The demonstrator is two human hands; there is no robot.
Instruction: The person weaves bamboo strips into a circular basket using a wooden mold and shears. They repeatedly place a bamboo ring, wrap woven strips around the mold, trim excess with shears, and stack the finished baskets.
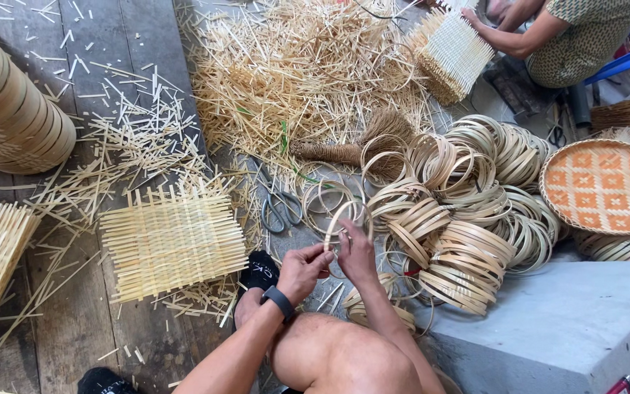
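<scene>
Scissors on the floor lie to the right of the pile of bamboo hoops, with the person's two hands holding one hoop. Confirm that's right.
Not quite. The scissors lie to the left of the pile of bamboo hoops, between it and the woven mat. The rest holds: the left hand and right hand hold one hoop. The head view shows it.

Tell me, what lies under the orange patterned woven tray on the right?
Under the orange woven tray sits a stack of bamboo hoops; only their front edges show. How far the stack reaches beneath is covered by the tray.
</scene>
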